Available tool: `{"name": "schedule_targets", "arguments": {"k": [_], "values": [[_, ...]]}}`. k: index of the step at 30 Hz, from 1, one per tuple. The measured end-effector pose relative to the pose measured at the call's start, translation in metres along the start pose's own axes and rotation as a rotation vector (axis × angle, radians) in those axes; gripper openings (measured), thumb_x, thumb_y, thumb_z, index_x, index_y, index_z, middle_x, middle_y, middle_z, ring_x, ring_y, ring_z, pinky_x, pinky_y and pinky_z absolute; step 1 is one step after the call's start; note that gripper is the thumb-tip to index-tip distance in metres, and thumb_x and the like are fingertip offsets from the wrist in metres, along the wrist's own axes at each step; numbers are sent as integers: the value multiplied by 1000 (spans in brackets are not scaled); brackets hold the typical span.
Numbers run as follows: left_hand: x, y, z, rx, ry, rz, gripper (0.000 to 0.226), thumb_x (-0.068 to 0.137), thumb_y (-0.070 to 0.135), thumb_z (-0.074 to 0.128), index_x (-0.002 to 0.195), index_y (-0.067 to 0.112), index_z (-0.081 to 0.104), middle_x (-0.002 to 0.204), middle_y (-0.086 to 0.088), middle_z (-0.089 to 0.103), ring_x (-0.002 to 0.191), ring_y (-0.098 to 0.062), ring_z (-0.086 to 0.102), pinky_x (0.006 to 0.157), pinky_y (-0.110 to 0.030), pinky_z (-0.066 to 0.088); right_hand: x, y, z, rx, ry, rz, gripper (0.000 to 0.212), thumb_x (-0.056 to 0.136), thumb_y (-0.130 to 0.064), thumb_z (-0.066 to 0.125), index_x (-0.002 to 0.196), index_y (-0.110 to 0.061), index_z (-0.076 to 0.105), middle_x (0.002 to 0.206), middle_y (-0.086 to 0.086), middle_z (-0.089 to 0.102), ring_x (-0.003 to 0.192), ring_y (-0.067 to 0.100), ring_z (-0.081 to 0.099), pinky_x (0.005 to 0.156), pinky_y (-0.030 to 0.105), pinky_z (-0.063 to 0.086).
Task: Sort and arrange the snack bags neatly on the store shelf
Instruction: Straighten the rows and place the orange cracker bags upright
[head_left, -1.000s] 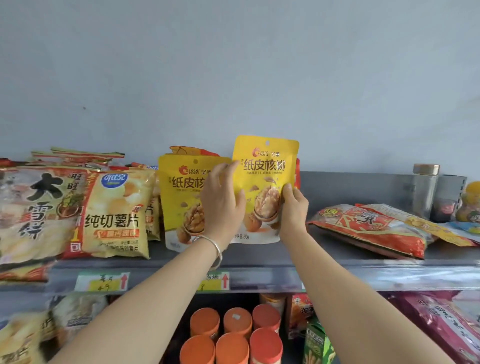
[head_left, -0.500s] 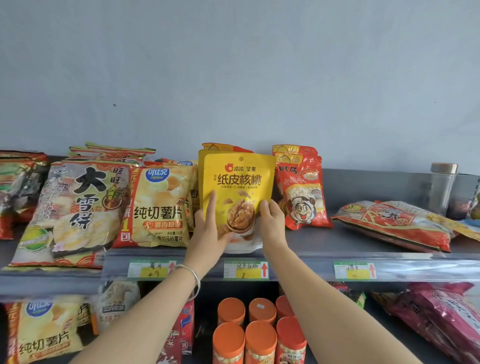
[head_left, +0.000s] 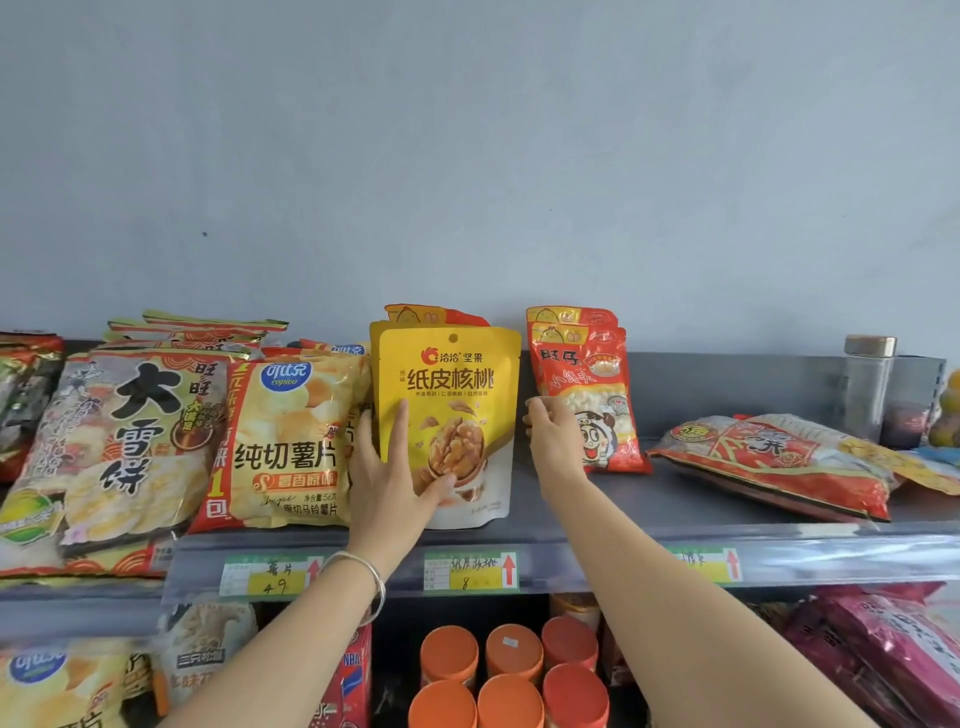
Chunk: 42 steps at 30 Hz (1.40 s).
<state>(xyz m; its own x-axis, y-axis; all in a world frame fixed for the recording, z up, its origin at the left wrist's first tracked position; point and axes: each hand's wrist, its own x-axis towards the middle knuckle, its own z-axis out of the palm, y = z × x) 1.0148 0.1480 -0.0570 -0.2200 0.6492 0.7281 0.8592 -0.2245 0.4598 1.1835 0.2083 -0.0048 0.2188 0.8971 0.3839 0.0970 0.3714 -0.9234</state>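
Observation:
A yellow walnut bag (head_left: 457, 364) stands upright on the grey top shelf (head_left: 597, 499), with a second like it just behind. My left hand (head_left: 387, 478) holds the front bag at its lower left, index finger and thumb spread over its face. My right hand (head_left: 553, 441) is off that bag, its curled fingers at the left edge of a standing red snack bag (head_left: 587, 374). Whether it grips that bag is unclear. More red bags stand behind both.
Left of the walnut bags lean a potato chip bag (head_left: 291, 431) and a large rice cracker bag (head_left: 119, 441). A red bag (head_left: 769, 467) lies flat at the right, near a clear jar (head_left: 867, 384). Orange-lidded tubs (head_left: 509, 675) sit on the shelf below.
The walnut bag has been set down upright in front of the other one. My right hand has left it and moved right to the red bag. The view has shifted left.

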Motion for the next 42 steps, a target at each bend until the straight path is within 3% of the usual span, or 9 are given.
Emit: {"name": "schedule_targets", "arguments": {"k": [7,12,18,23,32,34,37,39,42], "values": [[24,31,-8,272,333,243,83,79,36,69,146,27,21,151,-21,11,140,-40,16,111,-55,12,35,3,14,31,-64,-10,17,98,-21,44,110,-17,56,90,-5,56,87,16,54,73,31,42],[34,67,8,560,237,668,56,69,15,80,121,22,59,134,-15,49,129,-38,42,109,-56,20,61,16,6,-39,-114,-32,19,95,-17,47,110,-15,58,96,1,59,92,20,56,84,36,46],[35,94,33,700,95,674,27,76,15,72,101,23,68,122,-6,62,124,-31,51,107,-57,27,91,31,-5,-195,-303,-152,29,91,-12,52,119,-10,58,98,5,64,97,26,62,87,42,50],[41,97,36,750,107,708,20,77,13,67,93,24,70,115,-2,65,120,-28,54,108,-57,27,107,35,9,-359,-452,-258,41,88,-16,55,129,-17,54,118,7,63,110,25,58,84,30,42],[42,86,37,747,117,761,25,72,12,69,92,26,68,116,-2,63,123,-26,47,109,-48,23,122,40,41,-354,-523,-398,60,92,-25,52,147,-30,31,139,10,48,124,31,49,98,47,44],[43,85,37,728,126,766,26,71,12,69,92,26,68,116,-3,63,123,-25,42,108,-47,25,126,39,45,-302,-553,-370,47,92,-24,52,138,-27,44,130,8,56,116,30,54,92,47,47],[45,84,38,728,129,770,27,70,11,71,93,26,69,117,-3,63,122,-25,40,106,-47,26,126,38,52,-197,-520,-289,9,93,-23,49,92,-23,58,82,-1,62,80,24,59,61,32,46],[46,83,38,726,128,774,27,70,12,71,94,25,69,117,-4,64,122,-25,41,106,-47,26,126,37,54,-154,-432,-219,22,96,-31,46,77,-23,54,67,-7,55,65,17,54,52,26,33],[46,83,37,717,129,779,23,74,13,67,94,25,69,116,-4,64,121,-25,41,106,-47,26,129,33,55,-95,-315,-117,30,98,-34,44,76,-20,59,64,-7,56,60,12,53,49,25,32]]}}
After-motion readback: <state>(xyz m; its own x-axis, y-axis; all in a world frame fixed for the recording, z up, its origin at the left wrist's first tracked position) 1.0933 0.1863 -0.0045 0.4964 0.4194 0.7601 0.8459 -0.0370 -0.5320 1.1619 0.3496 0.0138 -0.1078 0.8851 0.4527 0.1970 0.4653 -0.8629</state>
